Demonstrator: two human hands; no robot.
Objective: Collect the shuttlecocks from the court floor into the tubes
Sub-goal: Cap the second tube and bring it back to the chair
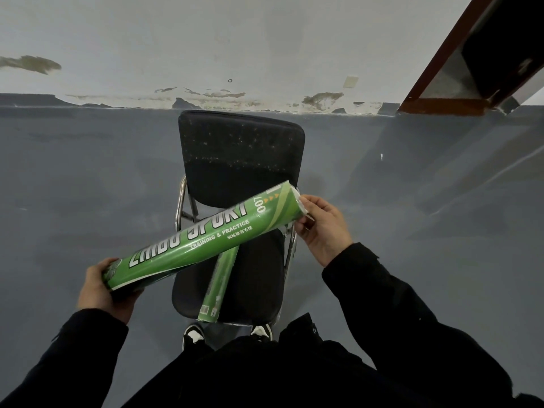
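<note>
while the left hand (106, 285) at the lower left of the frame grips the near end of the tube (203, 235), fingers curled under its dark cap end, the tube slants up across the middle of the frame toward the right. it hangs above the chair (241, 160), not resting on it. a second tube (219, 282) lies on the seat below, its near end jutting past the front edge at lower centre. at centre right the right hand (322, 223) pinches the white lid (301, 203) at the far end of the held tube, thumb and fingers closed on its rim.

the step in hand looks like pulling that lid off, or pressing it on; which of the two i cannot tell. to do it well, keep the left grip firm near the end so the tube does not twist, and work the lid straight along the tube's axis, not sideways, since a thin card tube likely dents easily. hold the open end level or slightly up, so anything inside stays put.

no shuttlecocks show on the grey floor (88, 187); a small white speck lies at the middle right, too small to tell what it is.
</note>
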